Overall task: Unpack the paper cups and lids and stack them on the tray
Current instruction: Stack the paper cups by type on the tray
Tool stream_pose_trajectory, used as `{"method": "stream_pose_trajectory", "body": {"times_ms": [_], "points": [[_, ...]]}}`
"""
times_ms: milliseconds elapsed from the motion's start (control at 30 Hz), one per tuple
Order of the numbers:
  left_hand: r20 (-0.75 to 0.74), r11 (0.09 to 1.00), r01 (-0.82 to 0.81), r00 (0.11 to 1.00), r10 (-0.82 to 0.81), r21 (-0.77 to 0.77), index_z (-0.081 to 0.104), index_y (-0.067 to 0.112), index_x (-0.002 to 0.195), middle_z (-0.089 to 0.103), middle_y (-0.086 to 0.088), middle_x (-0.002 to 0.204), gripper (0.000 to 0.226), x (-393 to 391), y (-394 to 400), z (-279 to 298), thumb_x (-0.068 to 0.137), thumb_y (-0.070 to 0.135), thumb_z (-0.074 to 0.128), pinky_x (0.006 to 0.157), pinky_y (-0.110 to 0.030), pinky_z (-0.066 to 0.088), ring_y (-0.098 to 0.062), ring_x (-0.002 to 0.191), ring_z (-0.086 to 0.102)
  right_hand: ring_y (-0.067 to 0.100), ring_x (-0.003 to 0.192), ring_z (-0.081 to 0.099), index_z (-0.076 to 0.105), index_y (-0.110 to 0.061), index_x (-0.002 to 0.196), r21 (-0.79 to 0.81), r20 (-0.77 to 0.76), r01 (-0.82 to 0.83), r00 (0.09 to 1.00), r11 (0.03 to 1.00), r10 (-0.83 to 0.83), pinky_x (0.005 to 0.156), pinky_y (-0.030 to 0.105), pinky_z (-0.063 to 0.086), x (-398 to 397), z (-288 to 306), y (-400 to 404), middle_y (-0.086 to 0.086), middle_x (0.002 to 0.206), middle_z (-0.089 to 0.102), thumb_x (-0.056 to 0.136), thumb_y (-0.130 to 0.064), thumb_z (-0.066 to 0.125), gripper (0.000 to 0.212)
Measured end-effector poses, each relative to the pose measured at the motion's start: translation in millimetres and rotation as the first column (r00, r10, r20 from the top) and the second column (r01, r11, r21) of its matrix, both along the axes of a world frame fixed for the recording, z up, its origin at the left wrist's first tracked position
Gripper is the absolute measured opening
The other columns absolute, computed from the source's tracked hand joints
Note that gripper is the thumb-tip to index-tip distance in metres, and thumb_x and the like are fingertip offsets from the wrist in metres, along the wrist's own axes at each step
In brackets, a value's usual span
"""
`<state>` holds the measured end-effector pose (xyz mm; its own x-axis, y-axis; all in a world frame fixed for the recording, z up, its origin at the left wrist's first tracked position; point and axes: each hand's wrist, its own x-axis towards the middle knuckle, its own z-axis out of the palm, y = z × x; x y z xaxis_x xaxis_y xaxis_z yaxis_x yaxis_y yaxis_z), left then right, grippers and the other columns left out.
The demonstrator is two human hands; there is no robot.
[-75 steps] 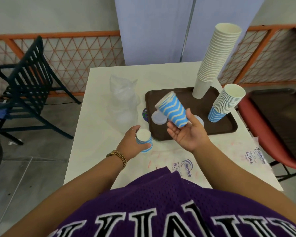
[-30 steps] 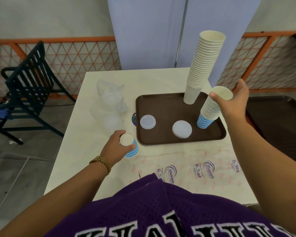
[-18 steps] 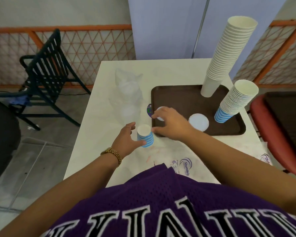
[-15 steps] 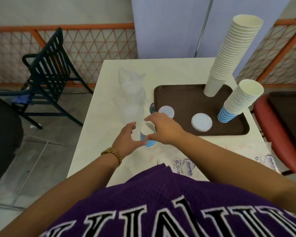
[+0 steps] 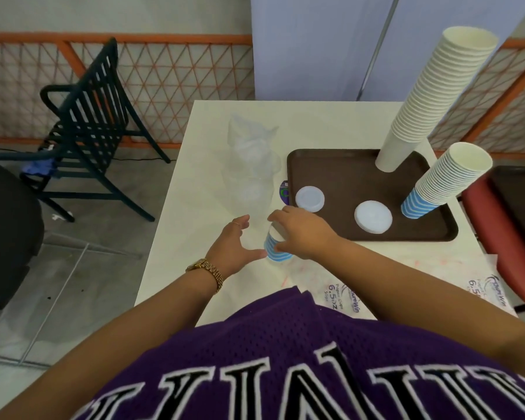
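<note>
Now right hand (image 5: 305, 234) grips striped cup (image 5: 275, 251) — left hand (image 5: 232, 250) open beside.

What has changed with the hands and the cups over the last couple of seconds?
The right hand set its blue-striped cup on the short blue stack on the tray, then came back and now grips the small cup stack on the table. The left hand, which held that stack, has opened beside it. The tall white stack and both lids stayed put.
</note>
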<state>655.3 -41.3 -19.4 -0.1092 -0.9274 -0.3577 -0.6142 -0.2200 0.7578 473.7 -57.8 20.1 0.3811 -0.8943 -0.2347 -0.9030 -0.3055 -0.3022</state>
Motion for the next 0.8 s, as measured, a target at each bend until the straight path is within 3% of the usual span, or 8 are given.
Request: {"method": "stream_pose_trajectory", "body": {"times_ms": [500, 667, 800], "points": [[0.007, 0.993, 0.119, 0.993, -0.119, -0.008, 0.025, 0.024, 0.150, 0.037, 0.003, 0.151, 0.099, -3, -11, -1, 0.071, 0.029, 0.085, 0.108, -0.031, 0.036, -0.016, 0.138, 0.037, 0.017, 0.111, 0.054, 0.051, -0.026, 0.137, -0.012, 0.211, 0.246, 0.948, 0.969, -0.238, 0.079, 0.026, 0.042, -10, 30, -7, -0.001, 0.128, 0.056, 0.077, -0.053, 0.074, 0.069], [0.025, 0.986, 0.164, 0.986, -0.163, -0.018, 0.025, 0.024, 0.150, 0.036, 0.003, 0.152, 0.098, -12, -14, 5, 0.072, 0.031, 0.084, 0.105, -0.030, 0.037, -0.015, 0.137, 0.037, 0.016, 0.113, 0.057, 0.052, -0.023, 0.137, -0.008, 0.329, 0.322, 0.895, 0.947, -0.301, 0.087, 0.028, 0.046, -18, 26, -2, -0.002, 0.131, 0.058, 0.078, -0.058, 0.072, 0.072], [0.024, 0.980, 0.197, 0.980, -0.197, -0.019, 0.024, 0.023, 0.150, 0.034, 0.003, 0.152, 0.097, -20, -13, 11, 0.074, 0.030, 0.084, 0.103, -0.027, 0.035, -0.015, 0.137, 0.037, 0.015, 0.113, 0.057, 0.049, -0.022, 0.138, 0.032, 0.327, 0.329, 0.889, 0.944, -0.321, 0.083, 0.024, 0.046, -16, 20, 4, -0.002, 0.133, 0.058, 0.080, -0.058, 0.070, 0.071]]}}
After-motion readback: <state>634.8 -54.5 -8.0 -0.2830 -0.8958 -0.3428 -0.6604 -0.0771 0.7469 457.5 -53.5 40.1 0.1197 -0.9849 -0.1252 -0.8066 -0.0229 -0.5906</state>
